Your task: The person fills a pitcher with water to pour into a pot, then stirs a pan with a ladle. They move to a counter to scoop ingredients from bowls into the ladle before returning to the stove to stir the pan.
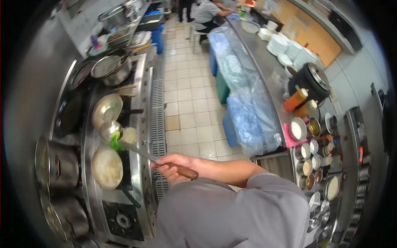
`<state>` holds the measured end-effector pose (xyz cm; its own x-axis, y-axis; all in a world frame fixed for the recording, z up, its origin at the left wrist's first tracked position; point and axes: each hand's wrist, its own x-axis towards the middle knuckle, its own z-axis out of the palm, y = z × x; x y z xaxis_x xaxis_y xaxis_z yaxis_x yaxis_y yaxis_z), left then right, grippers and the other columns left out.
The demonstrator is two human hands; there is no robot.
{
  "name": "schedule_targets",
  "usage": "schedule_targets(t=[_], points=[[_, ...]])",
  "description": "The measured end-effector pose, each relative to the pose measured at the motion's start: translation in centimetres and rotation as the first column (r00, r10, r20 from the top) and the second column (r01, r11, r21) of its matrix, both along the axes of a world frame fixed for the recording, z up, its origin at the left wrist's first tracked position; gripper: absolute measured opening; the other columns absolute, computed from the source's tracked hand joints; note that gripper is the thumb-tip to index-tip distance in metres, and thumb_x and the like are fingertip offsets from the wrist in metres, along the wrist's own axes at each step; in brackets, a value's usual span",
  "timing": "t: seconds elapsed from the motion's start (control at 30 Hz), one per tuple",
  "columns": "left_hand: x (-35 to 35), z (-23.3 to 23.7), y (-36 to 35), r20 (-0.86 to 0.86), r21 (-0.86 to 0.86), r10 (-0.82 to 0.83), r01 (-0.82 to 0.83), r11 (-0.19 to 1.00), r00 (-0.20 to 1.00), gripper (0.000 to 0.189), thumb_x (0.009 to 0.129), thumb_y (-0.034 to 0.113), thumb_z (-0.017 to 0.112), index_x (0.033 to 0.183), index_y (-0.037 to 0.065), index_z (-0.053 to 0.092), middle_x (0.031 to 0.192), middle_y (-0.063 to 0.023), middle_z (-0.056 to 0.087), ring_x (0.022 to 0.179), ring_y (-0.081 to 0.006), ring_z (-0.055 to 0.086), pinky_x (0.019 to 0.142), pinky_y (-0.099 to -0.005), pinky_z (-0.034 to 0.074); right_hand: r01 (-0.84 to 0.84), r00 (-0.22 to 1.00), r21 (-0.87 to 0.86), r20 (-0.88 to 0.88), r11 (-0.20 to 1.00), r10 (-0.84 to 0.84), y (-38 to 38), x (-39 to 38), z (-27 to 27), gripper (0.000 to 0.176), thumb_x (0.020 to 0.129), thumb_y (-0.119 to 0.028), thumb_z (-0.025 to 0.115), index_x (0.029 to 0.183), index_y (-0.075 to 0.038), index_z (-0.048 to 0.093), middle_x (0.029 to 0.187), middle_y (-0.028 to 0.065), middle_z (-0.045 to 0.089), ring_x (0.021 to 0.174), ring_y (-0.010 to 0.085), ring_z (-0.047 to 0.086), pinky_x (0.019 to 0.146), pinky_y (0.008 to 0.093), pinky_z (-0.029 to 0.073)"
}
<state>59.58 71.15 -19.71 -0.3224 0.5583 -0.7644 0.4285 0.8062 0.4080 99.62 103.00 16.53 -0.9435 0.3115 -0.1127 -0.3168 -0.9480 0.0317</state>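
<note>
My right hand (175, 166) is wrapped round the wooden handle of a long metal ladle (142, 153). Its round bowl reaches left over the stove, between two pans. Bright green leafy vegetables (116, 141) lie at the edge of the ladle's bowl. Just below them sits a pale, whitish pan (106, 168) with a dark handle. Above the ladle is a shiny metal wok (107, 110), its handle pointing right. A small pale round thing (130, 135) lies beside the vegetables; what it is I cannot make out. My left hand is not in view.
Tall steel pots (64, 165) stand left of the stove (144, 173). A strainer (105, 66) rests on a pan farther up. Across the tiled aisle, a counter (264, 62) holds stacked plates, sauce bottles (296, 99) and several bowls. Plastic-covered bins (250, 118) line it. A person (209, 16) sits far off.
</note>
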Motion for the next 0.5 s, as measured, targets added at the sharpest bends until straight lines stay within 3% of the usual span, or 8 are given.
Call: schedule_targets(t=[0.03, 0.1, 0.17, 0.23, 0.33, 0.43, 0.5], points=[[0.8, 0.5, 2.5, -0.003, 0.01, -0.011, 0.011, 1.0, 1.0, 0.028, 0.081, 0.021, 0.074, 0.098, 0.002, 0.063, 0.087, -0.013, 0.066, 0.085, -0.0306, 0.065, 0.075, -0.0409, 0.052, 0.033, 0.999, 0.003, 0.0, 0.999, -0.033, -0.1, 3.3, 0.4, 0.018, 0.101, -0.021, 0.05, 0.112, -0.007, 0.054, 0.069, -0.0065, 0.045, 0.052, 0.0043, 0.044, 0.045, 0.0224, 0.036], [2.5, 1.3, 6.8, -0.007, 0.037, -0.026, 0.026, 0.999, 1.0, 0.028, 0.081, 0.021, 0.074, 0.098, 0.002, 0.063, 0.087, -0.0131, 0.066, 0.085, -0.0304, 0.065, 0.075, -0.0408, 0.052, 0.2, 0.94, 0.242, 0.225, 0.949, -0.256, 0.3, 9.9, 2.0, 0.021, 0.1, -0.019, 0.052, 0.118, -0.008, 0.053, 0.071, -0.0058, 0.045, 0.051, 0.0047, 0.043, 0.045, 0.0226, 0.035], [4.2, 1.9, 10.9, -0.017, 0.064, -0.059, 0.06, 0.996, 0.998, 0.028, 0.081, 0.021, 0.074, 0.099, 0.002, 0.063, 0.087, -0.0132, 0.066, 0.085, -0.0302, 0.065, 0.074, -0.0407, 0.052, 0.334, 0.841, 0.353, 0.307, 0.874, -0.446, 1.1, 16.4, 1.1, 0.024, 0.099, -0.017, 0.052, 0.121, -0.009, 0.052, 0.071, -0.0044, 0.045, 0.051, 0.0063, 0.043, 0.043, 0.0241, 0.034], [6.2, 2.1, 14.4, -0.018, 0.093, -0.1, 0.102, 0.99, 0.995, 0.028, 0.081, 0.021, 0.074, 0.099, 0.002, 0.063, 0.087, -0.0132, 0.067, 0.085, -0.03, 0.065, 0.074, -0.0406, 0.052, 0.413, 0.62, 0.514, 0.446, 0.751, -0.646, 1.2, 22.8, 2.5, 0.023, 0.097, -0.017, 0.054, 0.118, -0.007, 0.052, 0.069, -0.0027, 0.045, 0.05, 0.0082, 0.044, 0.042, 0.0253, 0.035], [9.3, 2.5, 19.1, -0.015, 0.141, -0.172, 0.172, 0.975, 0.985, 0.028, 0.082, 0.021, 0.073, 0.1, 0.002, 0.064, 0.088, -0.0133, 0.067, 0.085, -0.0297, 0.066, 0.074, -0.0404, 0.052, 0.41, 0.271, 0.69, 0.532, 0.596, -0.802, 2.3, 33.3, 2.6, 0.023, 0.093, -0.018, 0.057, 0.11, -0.003, 0.051, 0.07, 0.0008, 0.05, 0.051, 0.0113, 0.049, 0.044, 0.027, 0.041], [12.6, 3.2, 23.1, -0.012, 0.194, -0.236, 0.234, 0.953, 0.972, 0.028, 0.082, 0.021, 0.073, 0.1, 0.002, 0.064, 0.088, -0.0134, 0.067, 0.085, -0.0294, 0.066, 0.074, -0.0402, 0.052, 0.281, -0.135, 0.822, 0.545, 0.495, -0.828, 3.7, 43.2, 2.2, 0.022, 0.093, -0.019, 0.06, 0.104, -0.003, 0.048, 0.071, 0.0024, 0.053, 0.051, 0.0128, 0.053, 0.045, 0.0288, 0.044], [15.3, 3.6, 25.2, -0.014, 0.223, -0.265, 0.262, 0.939, 0.964, 0.028, 0.083, 0.021, 0.073, 0.101, 0.002, 0.064, 0.088, -0.0135, 0.067, 0.085, -0.0292, 0.066, 0.074, -0.0401, 0.052, 0.293, -0.258, 0.829, 0.548, 0.476, -0.795, 4.1, 48.4, 3.0, 0.02, 0.093, -0.019, 0.06, 0.099, -0.005, 0.048, 0.071, 0.0021, 0.053, 0.051, 0.0127, 0.053, 0.045, 0.0291, 0.045]])
